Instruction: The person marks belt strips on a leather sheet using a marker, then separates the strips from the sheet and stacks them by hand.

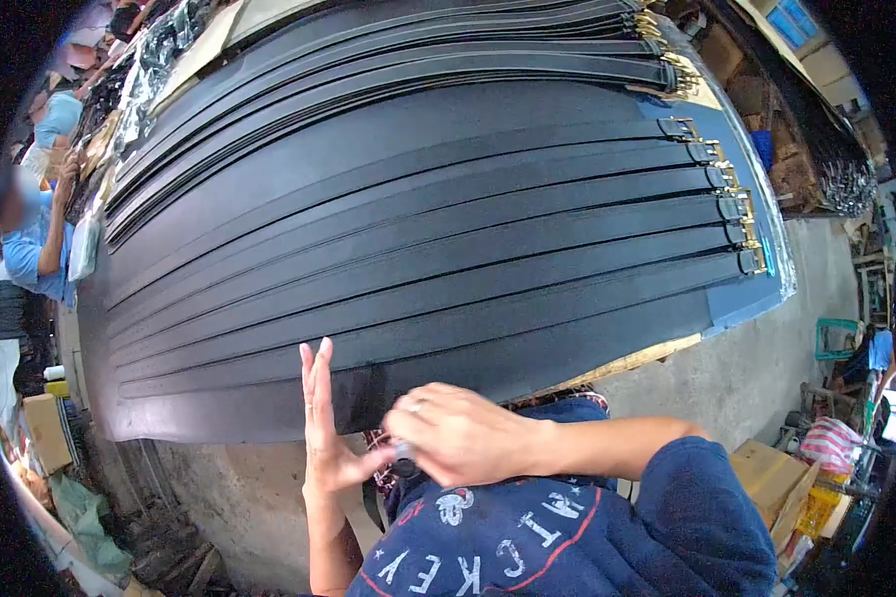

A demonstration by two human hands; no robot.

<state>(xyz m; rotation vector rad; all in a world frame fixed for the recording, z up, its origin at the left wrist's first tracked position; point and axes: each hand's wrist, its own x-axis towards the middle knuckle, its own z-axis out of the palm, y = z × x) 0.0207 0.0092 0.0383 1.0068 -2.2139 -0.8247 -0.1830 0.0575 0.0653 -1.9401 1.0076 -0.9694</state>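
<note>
My left hand [324, 423] is raised at the table's near edge, fingers stretched up and thumb reaching toward my right hand. My right hand [458, 433], with a ring on one finger, is curled beside that thumb in front of my body. A small dark thing with a greyish end [403, 463] shows below its fingers; blur hides what it is. Beyond my hands, several black belts [418, 289] lie side by side across the black tabletop [219, 423]. Their gold-coloured buckles [750, 259] line up at the right end. Neither hand touches these belts.
Stacked belts [418, 65] lie along the far side of the table. A person in a blue shirt [45, 239] is at the left end. Cardboard boxes [767, 478] stand on the floor at right, and a green stool [836, 338] is farther back.
</note>
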